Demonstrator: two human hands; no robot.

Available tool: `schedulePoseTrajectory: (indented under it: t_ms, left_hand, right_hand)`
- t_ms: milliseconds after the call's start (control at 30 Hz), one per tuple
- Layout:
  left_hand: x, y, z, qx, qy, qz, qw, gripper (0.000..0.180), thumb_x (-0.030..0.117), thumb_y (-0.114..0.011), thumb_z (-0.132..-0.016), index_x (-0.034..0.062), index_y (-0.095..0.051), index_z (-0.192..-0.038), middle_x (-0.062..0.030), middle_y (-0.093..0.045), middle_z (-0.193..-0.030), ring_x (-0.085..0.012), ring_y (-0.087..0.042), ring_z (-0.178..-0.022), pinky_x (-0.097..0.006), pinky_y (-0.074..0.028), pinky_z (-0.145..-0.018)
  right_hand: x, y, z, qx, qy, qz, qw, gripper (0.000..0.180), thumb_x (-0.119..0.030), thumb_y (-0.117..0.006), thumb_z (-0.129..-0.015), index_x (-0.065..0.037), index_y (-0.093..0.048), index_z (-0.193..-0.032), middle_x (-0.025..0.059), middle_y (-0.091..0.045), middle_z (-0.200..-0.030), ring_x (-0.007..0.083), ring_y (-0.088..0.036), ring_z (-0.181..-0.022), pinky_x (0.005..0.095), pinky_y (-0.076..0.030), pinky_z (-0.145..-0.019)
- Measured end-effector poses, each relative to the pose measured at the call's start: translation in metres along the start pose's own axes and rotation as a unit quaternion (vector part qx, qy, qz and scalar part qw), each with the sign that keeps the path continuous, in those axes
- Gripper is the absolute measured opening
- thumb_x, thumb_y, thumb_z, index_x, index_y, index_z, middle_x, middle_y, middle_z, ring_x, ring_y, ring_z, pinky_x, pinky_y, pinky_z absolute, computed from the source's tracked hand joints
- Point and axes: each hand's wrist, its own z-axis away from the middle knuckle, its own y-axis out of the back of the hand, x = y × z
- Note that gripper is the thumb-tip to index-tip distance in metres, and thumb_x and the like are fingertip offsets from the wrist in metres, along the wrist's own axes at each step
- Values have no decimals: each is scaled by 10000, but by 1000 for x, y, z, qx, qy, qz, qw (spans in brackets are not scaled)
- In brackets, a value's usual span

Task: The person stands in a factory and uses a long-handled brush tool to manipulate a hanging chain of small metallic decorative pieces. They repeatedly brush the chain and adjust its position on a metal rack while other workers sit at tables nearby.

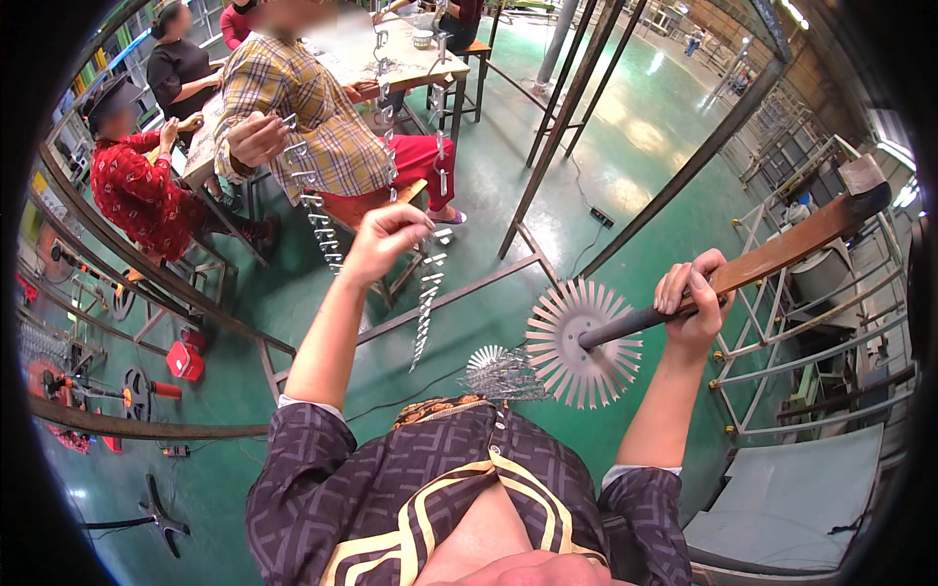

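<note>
My left hand (386, 239) is raised left of centre, its thumb and fingertips pinched together; what they hold, if anything, is too small to make out. Right beside those fingertips hangs a strand of small metal clips (425, 308). My right hand (692, 293) wraps round a dark rod (625, 327) where it meets a curved brown bar (782, 249). On the rod's lower end is a flat grey disc (567, 337) with a slotted, toothed rim. Below it, near my waist, a smaller-looking toothed disc (486, 359) shows with a tangle of thin metal pieces (513, 383).
A co-worker in a plaid shirt (313, 117) sits ahead, one hand at another clip strand (327, 234). Other people sit at a table (445, 66). Steel frame bars (449, 298) cross before me. Metal racks (762, 322) stand right; a red container (184, 361) lies left.
</note>
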Motion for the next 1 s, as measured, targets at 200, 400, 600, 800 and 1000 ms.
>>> schedulePoseTrajectory:
  t_ms: [200, 400, 600, 800, 1000]
  left_hand:
    - [-24, -45, 29, -111, 71, 50, 990, 49, -35, -593, -808, -30, -616, -852, -61, -611, -837, -122, -576, -774, -255, -468, -707]
    - [-37, -78, 42, -215, 26, -26, 976, 75, -8, -625, -798, -20, -620, -872, -50, -622, -802, -107, -583, -764, -246, -472, -701]
    - [-35, -102, 46, -252, -27, -82, 964, 70, 7, -641, -778, -12, -617, -840, -84, -612, -772, -184, -597, -718, -288, -474, -654]
    - [-42, -109, 52, -265, -26, -82, 961, 79, 19, -651, -765, -16, -615, -826, -85, -613, -775, -191, -602, -716, -299, -475, -643]
    - [-46, -112, 59, -262, -36, -84, 961, 91, 26, -658, -760, -19, -614, -825, -95, -610, -775, -214, -604, -722, -307, -475, -644]
  right_hand:
    - [-4, -5, -3, -30, -17, -17, 999, 151, -97, -511, -776, -37, -379, -731, 67, -412, -447, 135, -382, -366, 262, -385, -388]
    - [-9, -9, -9, -56, -27, -35, 997, 161, -108, -494, -784, -39, -357, -733, 77, -408, -439, 135, -371, -365, 263, -379, -384]
    - [-11, -11, -12, -62, -32, -45, 997, 156, -109, -481, -791, -39, -353, -735, 82, -405, -435, 137, -361, -359, 263, -376, -380]
    - [-11, -12, -10, -70, -39, -55, 995, 148, -107, -477, -793, -39, -356, -742, 80, -409, -440, 138, -365, -361, 263, -379, -383]
    - [-13, -18, -9, -70, -35, -54, 995, 141, -108, -475, -792, -45, -357, -749, 73, -406, -444, 134, -369, -368, 261, -375, -384]
